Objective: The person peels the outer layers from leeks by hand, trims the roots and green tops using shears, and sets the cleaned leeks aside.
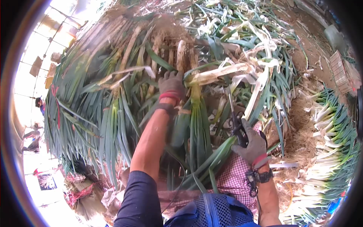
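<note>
Daylight at the far left behind greenhouse panes, with another person (39,103) small and distant at the edge. Beside that, a tall heap of green onions (94,98): long dark leaves hanging down, dirt-caked roots bunched at the top.

Rising out of a dark blue sleeve (138,196) and into the heap, the left hand (172,86), in a grey glove with a red cuff. Fingers (170,77) curled shut on the onion bunch (196,113), gripped just above the point where pale stalk turns green. Leaves of that bunch hanging straight down between the two forearms, toward a pink checked cloth (234,178) at the lap.

Lower and further right, the right hand (251,145), gloved the same way. Fingers (247,130) wrapped tight around the dark handle of a cutting tool (235,121), thin blade pointing up, close beside the bunch but apart from it. Knife or shears: cannot tell. Black wristwatch (264,176) strapped just below the glove cuff.

Above the tool, loose peeled skins (227,72), whitish and limp, draped over the leaves. Past the right arm, straw-coloured trimmings (298,132) strewn over the ground. At the far right, trimmed onions (332,151) laid side by side, clean white stalks pointing inward, well apart from both hands.
</note>
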Available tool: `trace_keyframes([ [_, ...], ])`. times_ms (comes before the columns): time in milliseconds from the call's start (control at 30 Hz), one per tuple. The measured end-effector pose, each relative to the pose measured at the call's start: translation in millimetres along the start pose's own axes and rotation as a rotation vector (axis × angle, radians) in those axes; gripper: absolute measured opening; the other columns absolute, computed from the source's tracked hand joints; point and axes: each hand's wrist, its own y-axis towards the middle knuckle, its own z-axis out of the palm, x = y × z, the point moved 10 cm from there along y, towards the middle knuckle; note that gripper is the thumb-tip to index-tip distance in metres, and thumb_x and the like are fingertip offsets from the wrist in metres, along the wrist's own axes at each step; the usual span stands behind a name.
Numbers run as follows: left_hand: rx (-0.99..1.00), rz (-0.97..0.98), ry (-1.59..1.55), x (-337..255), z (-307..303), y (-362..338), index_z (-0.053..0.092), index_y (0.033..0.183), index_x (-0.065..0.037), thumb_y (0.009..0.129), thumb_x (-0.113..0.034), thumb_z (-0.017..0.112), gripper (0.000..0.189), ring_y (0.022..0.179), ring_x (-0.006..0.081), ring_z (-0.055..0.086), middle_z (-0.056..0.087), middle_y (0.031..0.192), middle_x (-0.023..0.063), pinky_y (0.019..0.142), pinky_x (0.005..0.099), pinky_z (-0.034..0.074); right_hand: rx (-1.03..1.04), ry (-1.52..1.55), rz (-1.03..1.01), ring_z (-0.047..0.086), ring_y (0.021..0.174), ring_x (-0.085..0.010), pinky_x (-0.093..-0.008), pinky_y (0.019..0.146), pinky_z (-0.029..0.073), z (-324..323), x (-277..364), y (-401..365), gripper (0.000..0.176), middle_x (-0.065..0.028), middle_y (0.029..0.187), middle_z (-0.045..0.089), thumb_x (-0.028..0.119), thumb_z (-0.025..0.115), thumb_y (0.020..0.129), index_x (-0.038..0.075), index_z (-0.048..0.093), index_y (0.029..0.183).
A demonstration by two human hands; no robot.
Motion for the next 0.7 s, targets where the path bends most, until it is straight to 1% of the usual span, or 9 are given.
trace_keyframes([
  [67, -0.044, 0.025, -0.003, 1.6, -1.9, 7.3, 0.064, 0.132, -0.017, 0.087, -0.025, 0.071, 0.047, 0.131, 0.0343, 0.061, 0.066, 0.133, 0.0133, 0.107, 0.0531, 0.046, -0.019, 0.028, -0.036, 0.07, 0.111, -0.0431, -0.0501, 0.099, 0.056, 0.2, 1.6, 6.7, 0.112, -0.0221, 0.128, 0.071, 0.038, 0.088, 0.074, 0.033, 0.03, 0.17],
  [133, 0.279, -0.077, -0.016, 6.2, 20.5, 10.5, 0.067, 0.128, -0.015, 0.087, -0.024, 0.07, 0.043, 0.127, 0.0347, 0.063, 0.067, 0.131, 0.0138, 0.103, 0.0511, 0.049, 0.048, 0.003, 0.012, 0.07, 0.114, -0.0434, -0.0494, 0.101, 0.055, 6.9, -3.8, 9.1, 0.112, -0.0225, 0.13, 0.07, 0.037, 0.088, 0.075, 0.032, 0.029, 0.17],
  [333, 0.09, 0.002, -0.038, 12.2, 0.6, -3.1, 0.072, 0.111, -0.014, 0.085, -0.023, 0.071, 0.028, 0.104, 0.0366, 0.072, 0.074, 0.108, 0.0118, 0.091, 0.0483, 0.056, -0.002, 0.054, -0.012, 0.066, 0.127, -0.0411, -0.0474, 0.11, 0.051, 3.4, -5.8, 5.5, 0.11, -0.0221, 0.139, 0.068, 0.037, 0.09, 0.074, 0.023, 0.035, 0.168],
  [433, -0.182, 0.0, -0.362, 44.6, -63.9, -25.5, 0.076, 0.106, -0.01, 0.08, -0.028, 0.086, 0.033, 0.093, 0.0405, 0.075, 0.076, 0.098, 0.0207, 0.082, 0.0482, 0.06, -0.045, 0.04, -0.059, 0.067, 0.125, -0.0409, -0.0477, 0.109, 0.052, -0.9, -4.0, 2.0, 0.11, -0.0217, 0.138, 0.068, 0.039, 0.091, 0.074, 0.02, 0.037, 0.167],
  [533, -0.409, -0.086, -0.856, 74.3, -123.4, -49.2, 0.08, 0.117, -0.006, 0.084, -0.009, 0.09, 0.035, 0.088, 0.0161, 0.075, 0.081, 0.105, 0.006, 0.08, 0.0323, 0.059, 0.0, 0.047, -0.045, 0.068, 0.124, -0.0402, -0.048, 0.107, 0.053, 2.1, -0.7, 0.4, 0.11, -0.0209, 0.138, 0.068, 0.04, 0.09, 0.073, 0.017, 0.038, 0.167],
  [600, -0.4, -0.224, -0.99, 93.6, -139.0, -47.0, 0.079, 0.117, -0.001, 0.088, -0.006, 0.089, 0.031, 0.091, 0.0097, 0.07, 0.08, 0.108, 0.0009, 0.08, 0.0288, 0.057, -0.003, 0.011, -0.041, 0.067, 0.126, -0.0387, -0.0479, 0.107, 0.052, 3.8, -4.1, -2.2, 0.11, -0.0203, 0.138, 0.068, 0.04, 0.09, 0.073, 0.016, 0.038, 0.167],
  [633, -0.412, -0.243, -0.898, 80.8, -179.9, -48.3, 0.078, 0.116, 0.003, 0.09, -0.006, 0.087, 0.029, 0.092, 0.0129, 0.073, 0.08, 0.107, 0.0061, 0.082, 0.0292, 0.058, -0.006, 0.011, -0.039, 0.067, 0.126, -0.0387, -0.0479, 0.107, 0.052, 4.0, -5.8, -2.1, 0.11, -0.0203, 0.138, 0.068, 0.04, 0.09, 0.073, 0.016, 0.038, 0.167],
  [667, -0.43, -0.226, -1.234, 103.1, -163.9, -38.0, 0.077, 0.117, 0.005, 0.09, -0.004, 0.086, 0.03, 0.092, 0.015, 0.074, 0.08, 0.104, 0.0083, 0.083, 0.0292, 0.059, -0.002, 0.042, -0.034, 0.065, 0.128, -0.0383, -0.0477, 0.108, 0.052, 6.5, -9.3, -5.5, 0.11, -0.0201, 0.14, 0.068, 0.04, 0.09, 0.073, 0.015, 0.038, 0.166],
  [700, -0.457, -0.202, -1.222, 97.7, -183.0, -42.6, 0.077, 0.117, 0.006, 0.091, -0.002, 0.084, 0.028, 0.093, 0.0157, 0.075, 0.08, 0.104, 0.0094, 0.084, 0.029, 0.06, -0.002, 0.073, -0.035, 0.064, 0.13, -0.0378, -0.0475, 0.109, 0.051, 6.9, -11.3, -5.2, 0.11, -0.0199, 0.141, 0.067, 0.04, 0.09, 0.073, 0.015, 0.039, 0.166],
])
